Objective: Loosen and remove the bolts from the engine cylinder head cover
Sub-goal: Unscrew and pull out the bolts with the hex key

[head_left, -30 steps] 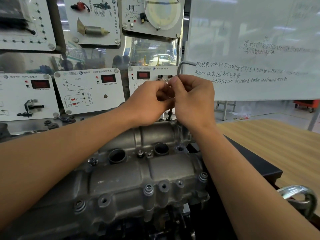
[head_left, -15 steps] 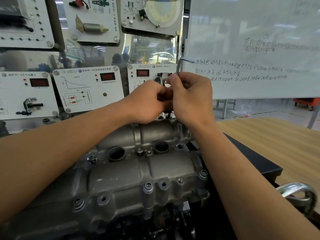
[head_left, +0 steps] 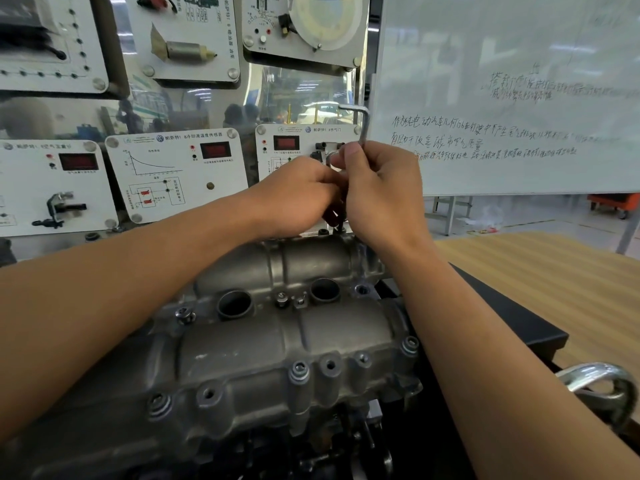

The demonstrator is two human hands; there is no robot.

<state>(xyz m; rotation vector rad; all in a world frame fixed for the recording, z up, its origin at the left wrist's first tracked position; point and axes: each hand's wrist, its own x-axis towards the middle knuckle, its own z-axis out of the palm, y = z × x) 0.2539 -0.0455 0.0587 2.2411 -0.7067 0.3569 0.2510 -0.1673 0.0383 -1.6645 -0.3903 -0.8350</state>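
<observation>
A grey cast cylinder head cover [head_left: 277, 344] fills the lower middle, with bolts along its near edge [head_left: 299, 370] and one at its left [head_left: 185, 314]. Above its far edge an L-shaped hex key [head_left: 363, 124] stands upright, its short arm now pointing left. My right hand [head_left: 379, 192] grips the key's shaft, thumb up. My left hand [head_left: 294, 195] pinches the shaft lower down, fingers curled against the right hand. The key's tip goes down to a bolt [head_left: 341, 228] at the cover's far edge, mostly hidden by my hands.
Sensor display panels [head_left: 176, 171] hang on the wall behind the engine. A whiteboard [head_left: 519, 98] stands at the right. A wooden table [head_left: 554, 282] lies to the right, and a chrome handle [head_left: 602, 386] sticks up at the lower right.
The hex key has turned: its short arm pointed right before and now points left. Both hands stayed on the shaft in about the same place.
</observation>
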